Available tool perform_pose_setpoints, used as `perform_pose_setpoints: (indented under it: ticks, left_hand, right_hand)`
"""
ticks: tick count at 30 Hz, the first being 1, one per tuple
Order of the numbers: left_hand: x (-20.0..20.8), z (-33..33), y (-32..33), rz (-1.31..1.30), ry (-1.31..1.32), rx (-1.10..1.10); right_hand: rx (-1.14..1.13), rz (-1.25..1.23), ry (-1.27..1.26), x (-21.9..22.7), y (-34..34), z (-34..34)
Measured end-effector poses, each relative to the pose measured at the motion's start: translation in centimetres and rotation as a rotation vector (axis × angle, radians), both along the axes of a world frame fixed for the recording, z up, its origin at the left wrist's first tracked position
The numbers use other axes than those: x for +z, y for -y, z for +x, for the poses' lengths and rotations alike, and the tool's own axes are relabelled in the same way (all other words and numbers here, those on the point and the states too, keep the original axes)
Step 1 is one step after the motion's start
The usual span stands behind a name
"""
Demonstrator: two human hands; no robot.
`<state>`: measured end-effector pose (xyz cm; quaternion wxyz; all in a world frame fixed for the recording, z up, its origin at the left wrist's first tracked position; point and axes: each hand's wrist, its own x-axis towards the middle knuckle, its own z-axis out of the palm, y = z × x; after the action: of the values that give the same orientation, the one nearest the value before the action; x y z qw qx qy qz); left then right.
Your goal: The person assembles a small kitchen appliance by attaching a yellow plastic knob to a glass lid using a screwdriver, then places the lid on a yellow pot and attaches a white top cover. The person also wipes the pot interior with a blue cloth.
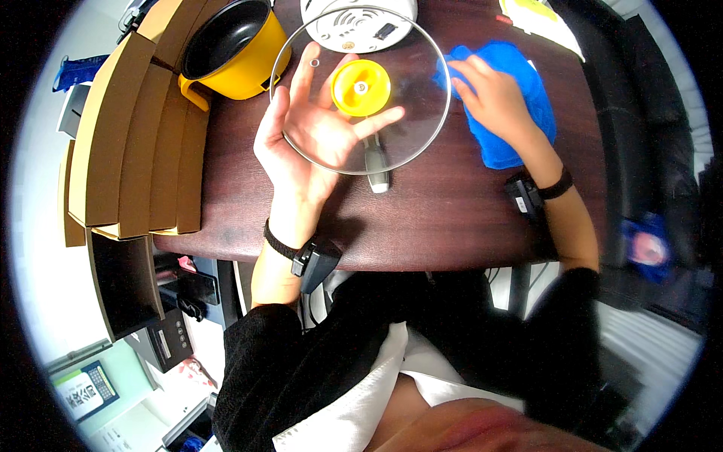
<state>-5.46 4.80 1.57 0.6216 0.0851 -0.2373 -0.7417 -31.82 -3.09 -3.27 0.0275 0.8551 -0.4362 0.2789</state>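
Clear glossy glass lid point(410, 113), fuzzy blue cloth point(527, 90), dark polished wooden table point(452, 218)

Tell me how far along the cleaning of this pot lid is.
Done: the glass lid is off the yellow pot. In hand: the left hand holds the lid up flat, and the right hand rests on the blue cloth on the table. Left: cloth and lid are apart, so wiping isn't visibly underway.
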Motion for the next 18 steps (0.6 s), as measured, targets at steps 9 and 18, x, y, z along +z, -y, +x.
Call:
perform_pose_setpoints:
  ticks: [9,18]
  left_hand:
    - [-0.77,0.55,0.39,0.013,-0.059,-0.042]
    - [-0.8,-0.03,0.19,0.035,0.067,0.052]
  right_hand:
    - [-0.013,0.01,0.033,0.09,-0.23,0.02]
    - [0.027,0.007,0.143,0.04,-0.29,-0.15]
